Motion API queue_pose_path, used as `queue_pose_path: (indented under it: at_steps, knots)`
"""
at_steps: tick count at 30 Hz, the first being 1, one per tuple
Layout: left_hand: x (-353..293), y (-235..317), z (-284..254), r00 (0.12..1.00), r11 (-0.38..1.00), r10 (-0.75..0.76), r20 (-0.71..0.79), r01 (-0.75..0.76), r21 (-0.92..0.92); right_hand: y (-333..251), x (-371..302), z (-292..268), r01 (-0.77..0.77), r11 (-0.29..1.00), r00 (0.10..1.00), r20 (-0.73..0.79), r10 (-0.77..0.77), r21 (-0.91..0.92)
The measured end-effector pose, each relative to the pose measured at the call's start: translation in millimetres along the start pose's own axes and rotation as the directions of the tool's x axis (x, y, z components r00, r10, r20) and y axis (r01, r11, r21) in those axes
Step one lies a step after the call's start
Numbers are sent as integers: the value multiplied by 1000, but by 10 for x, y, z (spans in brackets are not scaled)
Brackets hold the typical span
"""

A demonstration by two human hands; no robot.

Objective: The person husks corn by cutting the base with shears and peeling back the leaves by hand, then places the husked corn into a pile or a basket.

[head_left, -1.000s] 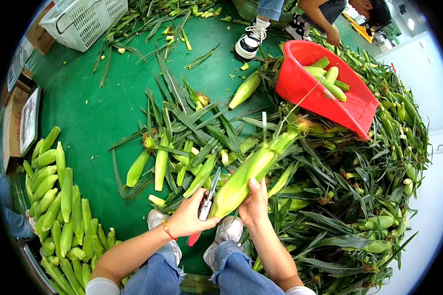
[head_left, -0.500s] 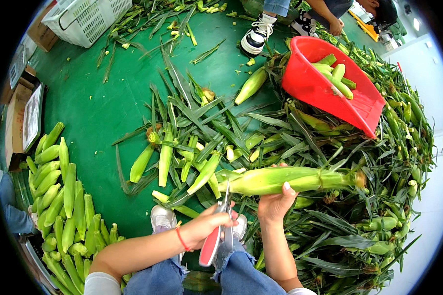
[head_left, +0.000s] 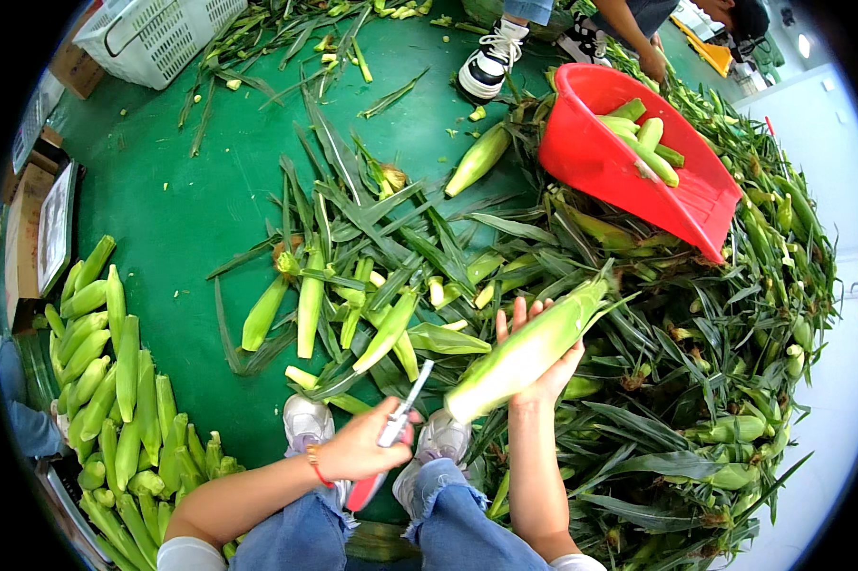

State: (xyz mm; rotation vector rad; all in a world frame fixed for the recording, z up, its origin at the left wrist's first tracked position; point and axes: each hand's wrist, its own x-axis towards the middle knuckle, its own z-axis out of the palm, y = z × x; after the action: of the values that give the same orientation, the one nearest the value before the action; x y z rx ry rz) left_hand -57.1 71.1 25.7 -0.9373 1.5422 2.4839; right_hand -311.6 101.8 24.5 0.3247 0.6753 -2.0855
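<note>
- A smooth green floor (head_left: pixel 191 209) fills the middle and runs toward 10 o'clock.
- A broad heap of leafy, dark-green unstripped corn (head_left: pixel 667 409) covers the side from 1 o'clock round to 5.
- A stack of trimmed, pale-green corn ears (head_left: pixel 129 400) lies at 8 o'clock, closely packed.
- A red plastic scoop-shaped bin (head_left: pixel 581 133) sits tilted on the heap at 2 o'clock, with several short green ears inside.
- A white slatted plastic crate (head_left: pixel 163 43) stands between 10 and 11 o'clock.
- A long, pale-green, husk-wrapped corn ear (head_left: pixel 529 357) lies toward 4 o'clock, slanting across the right palm, its leafy end aimed at 2 o'clock and its blunt pale end at 8.
- The right hand (head_left: pixel 553 376) is cupped half open, palm up, holding that ear with fingers spread along its far side.
- The left hand (head_left: pixel 367 443), at 7 o'clock, is curled firmly round the shears and apart from the ear.
- Metal shears with a red handle (head_left: pixel 392 430) point their blades toward 1 o'clock; I cannot tell whether these are parted.
</note>
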Motion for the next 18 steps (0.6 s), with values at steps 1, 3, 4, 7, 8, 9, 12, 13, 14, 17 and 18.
queue_pose_path:
  at_steps: [1, 3, 4, 7, 8, 9, 12, 13, 14, 17, 18]
  knots:
    - [-42, 39, -99, 997, 995, -23, -72, 30, 95, -36, -23, -24, -28, 999, 999, -27, 27, -32]
    - [-65, 86, -197, 925, 965, 109, -364, -10, 264, -130, -82, -123, -84, 995, 986, 141, 91, -56]
    - [-40, 143, -193, 884, 970, 193, -426, -108, 216, -97, -111, -92, -35, 989, 999, 31, 40, -145]
    - [121, 463, -30, 854, 764, 454, -254, -227, 604, 173, -219, 83, 29, 949, 970, -219, -102, -313]
    - [177, 529, 68, 884, 771, 424, -196, -238, 591, 261, -282, 129, 2, 944, 982, -180, -64, -330]
    - [214, 634, 117, 935, 766, 324, -143, -170, 620, 323, -323, 160, -25, 938, 990, -142, -26, -347]
    - [153, 706, 7, 993, 906, 102, -51, -72, 416, 175, -241, -24, -145, 954, 983, 74, 169, -261]
    - [113, 768, -67, 1000, 963, 5, 18, -10, 271, 60, -224, -149, -164, 942, 972, 116, 206, -293]
    - [87, 686, -138, 985, 973, 175, -12, -171, 153, 76, -220, -229, -206, 964, 951, 198, 238, -171]
    - [85, 622, -370, 929, 936, 108, -354, -215, -280, 178, -339, 21, -389, 919, 858, 385, 339, 58]
    - [203, 579, -478, 840, 984, 162, -518, -177, 22, 143, -295, -41, -442, 894, 810, 463, 361, 75]
